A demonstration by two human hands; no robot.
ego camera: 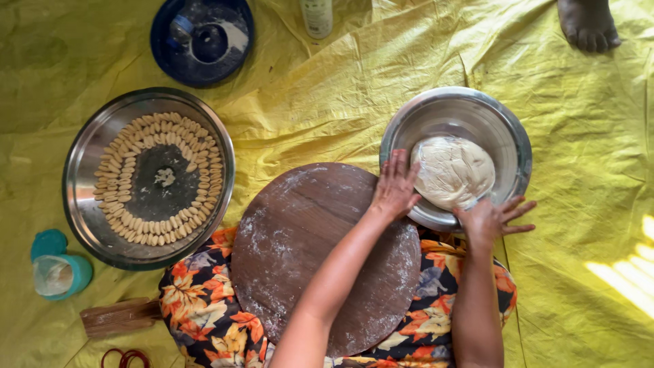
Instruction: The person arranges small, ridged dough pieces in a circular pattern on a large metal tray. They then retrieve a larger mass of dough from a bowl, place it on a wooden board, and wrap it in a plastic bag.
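Note:
A steel bowl (501, 133) sits on the yellow sheet and holds a pale lump of dough (455, 170). My left hand (395, 185) rests on the bowl's near-left rim, fingers spread, touching the edge of the dough. Over the bowl's near rim my right hand (492, 218) has its fingers apart and holds nothing. A round wooden board (300, 238), dusted with flour, lies on my lap under my left forearm.
A steel tray (85, 170) at left holds several small dough pieces laid in rings. A blue flour-dusted lid (201, 39) and a bottle (317, 15) lie at the back. A teal cup (60, 272), wooden handle (119, 317) and another person's foot (588, 24) are nearby.

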